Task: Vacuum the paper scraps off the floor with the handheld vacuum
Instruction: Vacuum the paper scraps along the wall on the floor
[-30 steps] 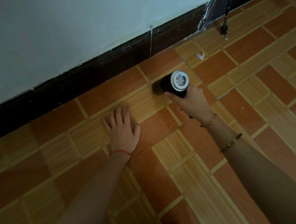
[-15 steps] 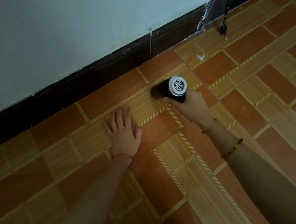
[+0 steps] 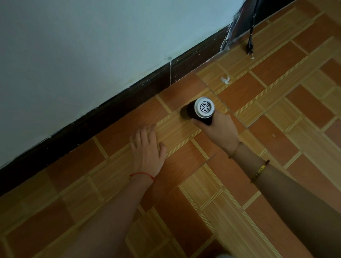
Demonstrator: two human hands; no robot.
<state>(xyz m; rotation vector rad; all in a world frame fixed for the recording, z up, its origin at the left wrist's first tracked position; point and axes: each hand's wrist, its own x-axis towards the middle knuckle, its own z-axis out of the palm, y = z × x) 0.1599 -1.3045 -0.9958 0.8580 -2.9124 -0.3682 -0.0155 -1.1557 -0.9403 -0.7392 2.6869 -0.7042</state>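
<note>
Two hands: right hand [image 3: 218,129] grips the vacuum [image 3: 199,110]; left hand [image 3: 147,150] flat on floor [image 3: 286,141], paper scrap [image 3: 225,79] beyond.

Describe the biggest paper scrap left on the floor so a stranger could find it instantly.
Start at the dark baseboard under the pale wall and follow it toward the black cable. The crumpled white paper scrap lies on a tan striped tile, beyond the handheld vacuum held by the right hand. It is far larger than the tiny white specks nearby.

home room, tiled floor [image 3: 285,121], dark skirting [image 3: 105,117]
</note>
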